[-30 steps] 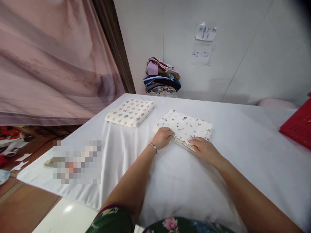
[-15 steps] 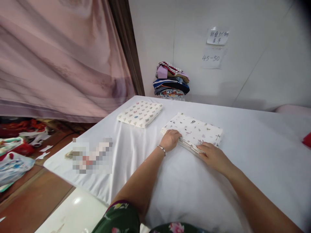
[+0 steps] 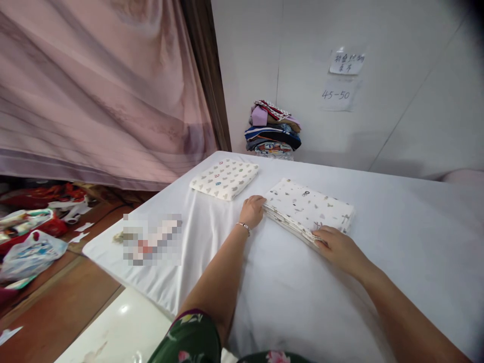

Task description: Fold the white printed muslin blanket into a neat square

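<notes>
A folded white cloth [image 3: 308, 202] with small scattered prints lies flat on the white-covered table [image 3: 401, 237], its stacked layers showing along the near edge. My left hand [image 3: 252, 210], with a bracelet at the wrist, pinches its left corner. At the near right corner, the fingers of my right hand [image 3: 336, 248] are closed on the layered edge, thumb toward me. Farther left rests a second folded cloth [image 3: 224, 180], cream with grey mouse-head shapes and a few coloured ones; neither hand touches it.
Blurred-out items [image 3: 153, 242] lie near the table's left edge. Behind the table, a pile of folded clothes [image 3: 273, 132] stands against the wall. A pink curtain [image 3: 113, 91] hangs at left, above bags [image 3: 32, 254] on the floor.
My left hand has slid left along the near edge to the cloth's left corner. My right hand stays at the right end. The view has shifted slightly.
</notes>
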The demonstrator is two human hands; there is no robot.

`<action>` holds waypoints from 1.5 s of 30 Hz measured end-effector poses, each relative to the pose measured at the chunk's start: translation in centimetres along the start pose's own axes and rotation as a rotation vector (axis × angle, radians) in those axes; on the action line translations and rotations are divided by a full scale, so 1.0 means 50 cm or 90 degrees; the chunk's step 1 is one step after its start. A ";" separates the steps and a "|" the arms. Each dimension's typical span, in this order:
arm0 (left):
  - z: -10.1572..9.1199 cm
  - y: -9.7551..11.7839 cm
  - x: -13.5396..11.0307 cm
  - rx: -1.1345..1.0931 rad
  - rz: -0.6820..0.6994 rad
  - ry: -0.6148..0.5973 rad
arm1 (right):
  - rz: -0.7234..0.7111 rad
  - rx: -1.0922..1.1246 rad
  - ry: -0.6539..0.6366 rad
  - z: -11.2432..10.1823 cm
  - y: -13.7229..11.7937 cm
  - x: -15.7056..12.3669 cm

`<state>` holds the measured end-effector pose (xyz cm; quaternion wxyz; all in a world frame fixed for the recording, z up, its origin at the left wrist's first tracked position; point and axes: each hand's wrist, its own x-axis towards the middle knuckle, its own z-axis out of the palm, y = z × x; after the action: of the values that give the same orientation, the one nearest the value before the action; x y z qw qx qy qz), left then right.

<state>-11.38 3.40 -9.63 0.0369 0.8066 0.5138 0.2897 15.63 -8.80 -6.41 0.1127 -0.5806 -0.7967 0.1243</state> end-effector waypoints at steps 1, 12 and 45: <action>0.000 -0.004 0.000 -0.008 -0.019 -0.004 | 0.001 0.000 0.001 0.000 -0.001 0.000; 0.013 -0.027 0.004 -0.073 -0.056 0.000 | 0.011 0.027 -0.005 -0.001 -0.001 0.002; 0.014 -0.026 0.009 -0.099 -0.146 0.047 | 0.043 0.057 -0.005 -0.007 -0.003 -0.001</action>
<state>-11.95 4.57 -10.46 0.1130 0.7260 0.5799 0.3519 15.61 -8.84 -6.05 0.1312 -0.6012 -0.7706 0.1659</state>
